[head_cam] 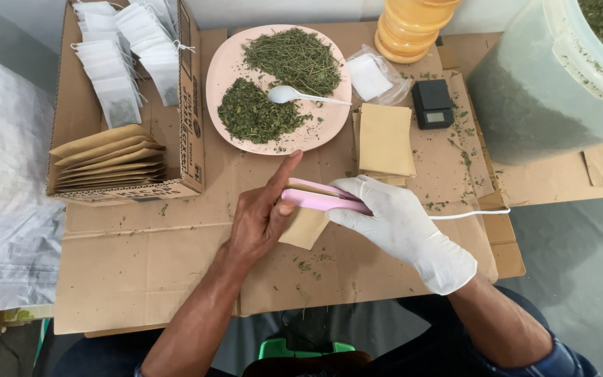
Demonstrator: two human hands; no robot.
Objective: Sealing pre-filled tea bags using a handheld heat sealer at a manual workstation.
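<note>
Two hands were in view: one bare left hand (259, 216) and one white-gloved right hand (399, 223). One pink handheld sealer (319, 197) and one brown paper pouch (303, 227) lay between them. One pink plate (232, 63) carried two heaps of dried green herb (273, 87) and one white spoon (294, 94). One cardboard box (186, 105) held roughly seven brown envelopes (109, 164) and an uncountable batch of white filter bags (123, 63). One stack of brown pouches (384, 138), one black pocket scale (433, 103), one clear plastic bag (375, 73), one orange container (410, 28) and one large tub (546, 91) were present.
</note>
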